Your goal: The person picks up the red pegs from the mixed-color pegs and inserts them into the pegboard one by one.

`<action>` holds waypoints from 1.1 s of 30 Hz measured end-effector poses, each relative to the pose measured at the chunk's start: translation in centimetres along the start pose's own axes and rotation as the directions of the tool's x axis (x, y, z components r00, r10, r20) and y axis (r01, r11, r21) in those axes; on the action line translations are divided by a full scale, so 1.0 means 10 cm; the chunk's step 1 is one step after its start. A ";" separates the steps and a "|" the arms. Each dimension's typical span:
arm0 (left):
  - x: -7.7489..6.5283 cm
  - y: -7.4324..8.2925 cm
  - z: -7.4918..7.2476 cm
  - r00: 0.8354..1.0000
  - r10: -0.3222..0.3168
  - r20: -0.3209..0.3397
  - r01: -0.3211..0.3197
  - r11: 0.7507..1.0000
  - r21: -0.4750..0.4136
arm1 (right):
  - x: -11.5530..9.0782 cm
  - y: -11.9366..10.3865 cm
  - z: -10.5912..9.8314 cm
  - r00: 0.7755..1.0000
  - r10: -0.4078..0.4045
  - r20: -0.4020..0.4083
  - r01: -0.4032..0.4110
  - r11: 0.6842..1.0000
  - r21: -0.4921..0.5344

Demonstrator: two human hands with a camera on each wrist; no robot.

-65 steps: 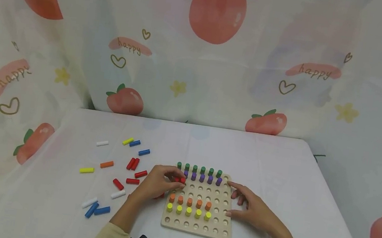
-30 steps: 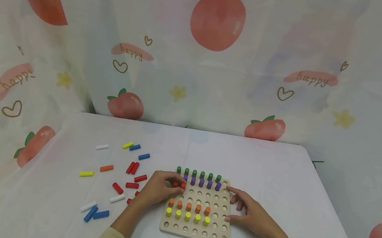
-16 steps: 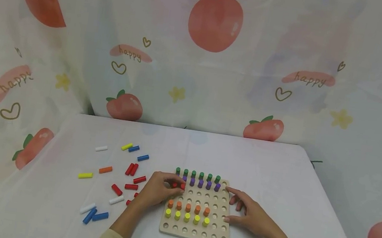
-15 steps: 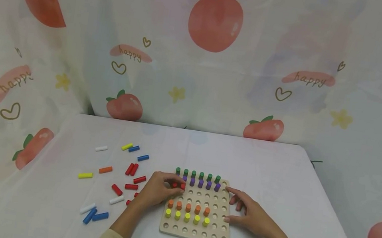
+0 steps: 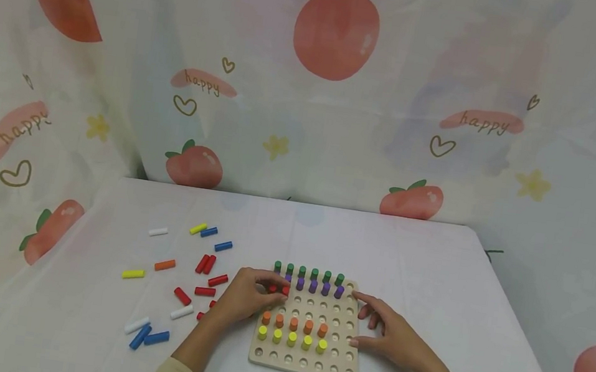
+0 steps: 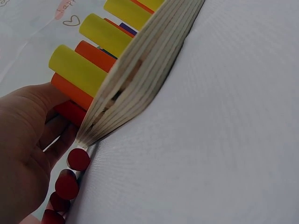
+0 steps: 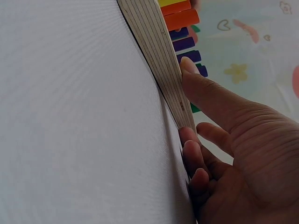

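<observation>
A wooden pegboard [image 5: 302,367] lies on the table with rows of green pegs [image 5: 314,274], purple pegs [image 5: 313,287], orange pegs [image 5: 293,324] and yellow pegs [image 5: 292,338]. At its left side my left hand [image 5: 246,295] pinches a red peg [image 5: 285,290] between thumb and fingers, with another red peg [image 5: 272,288] close beside it. In the left wrist view, that hand [image 6: 23,144] reaches past the orange and yellow pegs, which partly hide the red. My right hand [image 5: 393,337] touches the board's right edge, thumb and index finger spread apart. The right wrist view shows its thumb [image 7: 210,95] against the edge.
Left of the board lie loose red pegs [image 5: 205,292], blue pegs [image 5: 157,337], white pegs [image 5: 182,312], yellow pegs [image 5: 133,274] and an orange peg [image 5: 165,265]. A printed cloth [image 5: 304,136] hangs behind the white table [image 5: 407,257].
The head view has tilted a little, so the board sits lower in it. My left thumb has shifted slightly right over the board. In the last half second nothing visibly moves.
</observation>
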State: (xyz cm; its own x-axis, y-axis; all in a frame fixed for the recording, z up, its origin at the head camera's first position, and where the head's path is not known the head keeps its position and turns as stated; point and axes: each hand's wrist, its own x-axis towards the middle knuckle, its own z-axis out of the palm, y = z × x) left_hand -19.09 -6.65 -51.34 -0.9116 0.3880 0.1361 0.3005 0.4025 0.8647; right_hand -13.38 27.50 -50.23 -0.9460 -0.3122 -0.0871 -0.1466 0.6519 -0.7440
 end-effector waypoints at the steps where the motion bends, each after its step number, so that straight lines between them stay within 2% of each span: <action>1: 0.00 0.00 0.00 1.000 0.002 0.000 -0.002 1.000 0.000 | 0.00 0.00 0.00 1.000 -0.002 0.000 0.002 1.000 0.000; 16: -0.02 0.01 -0.02 1.000 -0.003 0.013 0.002 1.000 0.022 | 0.00 0.00 0.00 1.000 0.022 0.000 -0.022 1.000 0.010; 29: 0.00 0.13 -0.17 0.998 0.068 0.012 -0.068 0.995 0.073 | 0.01 -0.01 0.00 1.000 0.017 0.002 -0.017 1.000 0.007; 33: 0.00 0.15 -0.24 0.996 0.087 -0.012 -0.085 0.991 0.107 | 0.01 -0.02 -0.01 1.000 0.019 0.001 -0.019 1.000 -0.002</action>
State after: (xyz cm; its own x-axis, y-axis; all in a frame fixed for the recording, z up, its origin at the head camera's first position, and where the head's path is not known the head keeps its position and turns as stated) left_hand -19.35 -8.00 -48.88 -0.8853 0.4113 0.2171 0.4056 0.4545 0.7930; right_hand -13.45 27.41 -50.05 -0.9483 -0.3008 -0.1016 -0.1296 0.6587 -0.7412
